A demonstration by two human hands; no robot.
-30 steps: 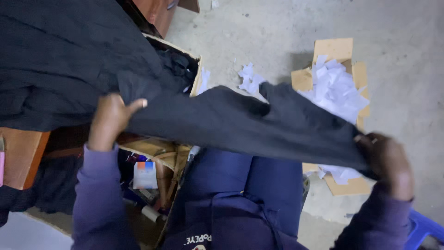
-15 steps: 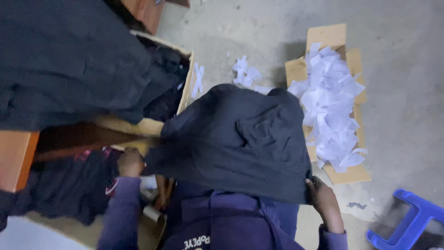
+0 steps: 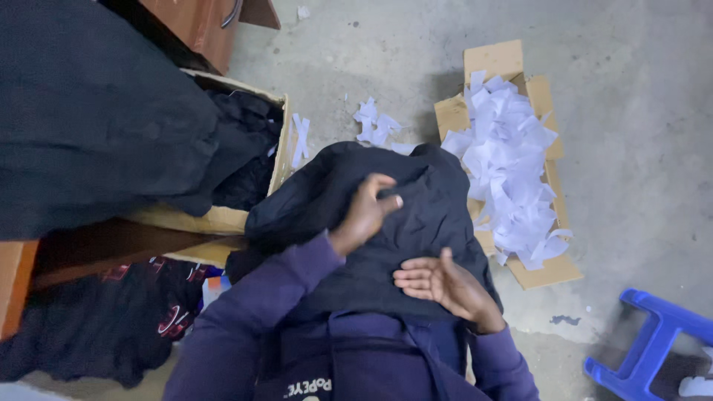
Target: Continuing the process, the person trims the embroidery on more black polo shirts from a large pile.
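While both hands press flat, the dark garment lies beneath.

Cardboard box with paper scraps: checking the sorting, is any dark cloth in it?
No, the cardboard box holds only white paper scraps.

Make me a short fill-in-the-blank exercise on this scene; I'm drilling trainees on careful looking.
1. Both hands, the left hand and the right hand, rest on a ____ garment on the lap.
2. The flat cardboard box on the floor holds ____ paper scraps.
3. The plastic stool is ____.

Missing words: black; white; blue
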